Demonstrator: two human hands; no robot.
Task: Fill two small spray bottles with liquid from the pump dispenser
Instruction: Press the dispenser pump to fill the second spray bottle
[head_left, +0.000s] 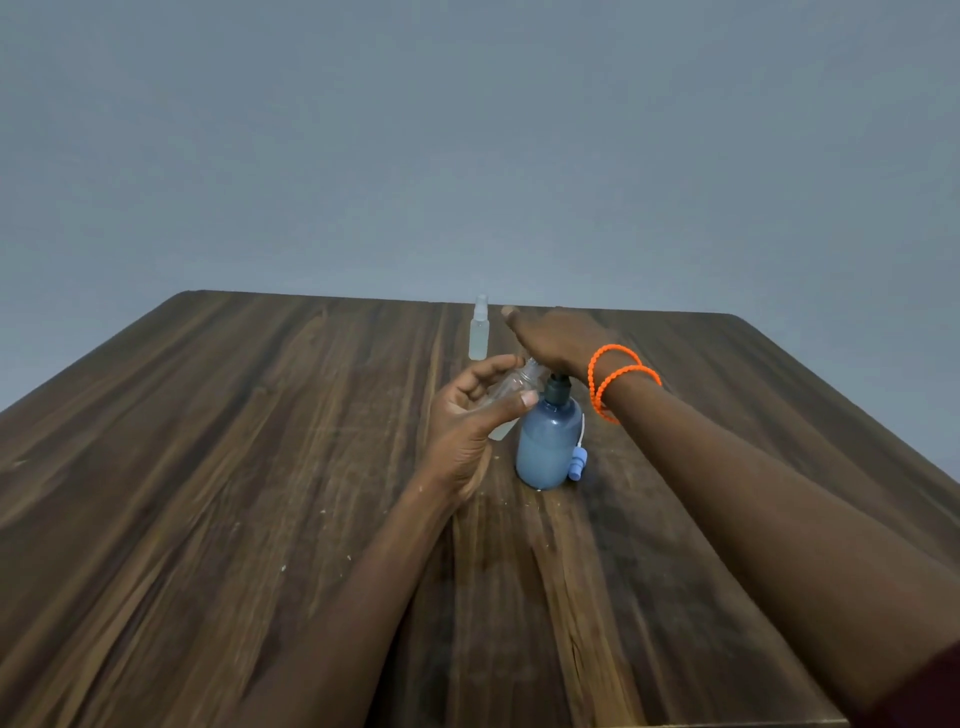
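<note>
Left hand (470, 415): curled round a small clear spray bottle (511, 389), which is pinched between thumb and fingers and held tilted, its open neck brought up against the pump head.
Right hand (558, 338): laid flat, fingers straight, palm pressed down on the pump dispenser (548, 441); nothing is gripped by it.
Wrist: two orange bands (621, 382) are worn on the right wrist.
Dispenser: a blue bottle stood upright on the wooden table (208, 467), roughly two-thirds full by the look of it; steady under a downward press, it is judged.
Loose cap: a small blue spray top (578, 462) is seen lying just beside the dispenser's base, with a thin tube.
Second bottle: a frosted spray bottle (479, 332) is stood upright farther back, its top fitted, well apart from the hands.
Handling: the held bottle is judged light, thin-walled and slick when wet; it is best taken round the mid-body, not squeezed hard, with the neck kept under the nozzle.
Contents: a little liquid is seemingly settled at its lower end.
</note>
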